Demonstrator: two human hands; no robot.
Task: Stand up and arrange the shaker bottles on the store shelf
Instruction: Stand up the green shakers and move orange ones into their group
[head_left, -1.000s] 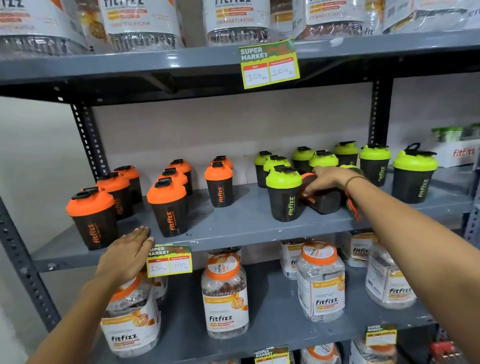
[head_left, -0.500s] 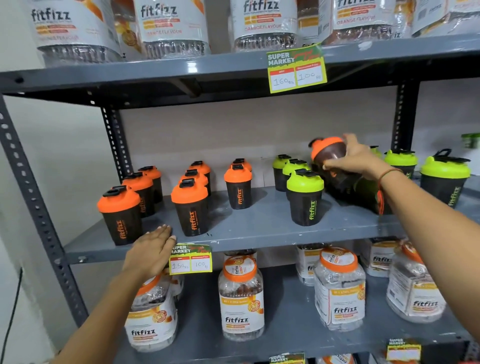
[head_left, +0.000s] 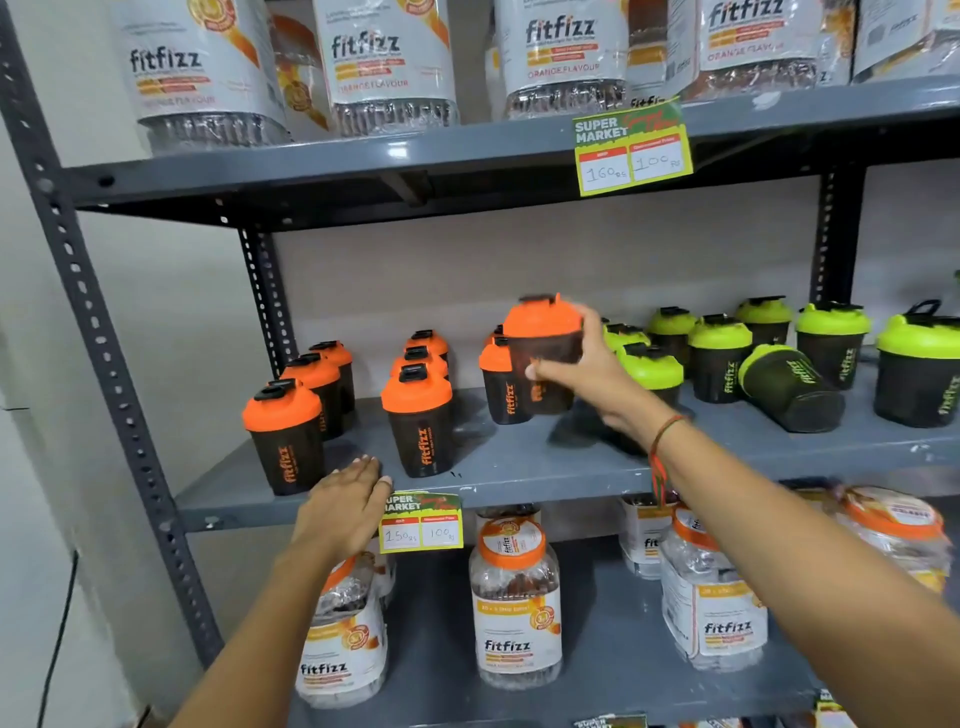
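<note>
My right hand (head_left: 587, 376) grips an orange-lidded black shaker bottle (head_left: 543, 338), holding it upright just above the middle shelf (head_left: 519, 462), in front of another orange-lidded shaker (head_left: 496, 382). Several orange-lidded shakers (head_left: 418, 415) stand in rows on the shelf's left half. Several green-lidded shakers (head_left: 719, 356) stand on the right half. One green-lidded shaker (head_left: 787, 387) lies tipped on its side among them. My left hand (head_left: 345, 506) rests flat on the shelf's front edge, fingers spread, beside the front-left orange shaker (head_left: 285, 436).
Large fitfizz jars (head_left: 517, 597) fill the shelf below and the shelf above (head_left: 363, 62). Yellow-green price tags hang on the shelf edges (head_left: 421, 522). A grey perforated upright (head_left: 104, 364) frames the left side, with a wall beyond it.
My right hand lifted the orange-lidded shaker from lying among the green ones, turned it upright and carried it left to the orange group. The left hand stayed on the shelf edge.
</note>
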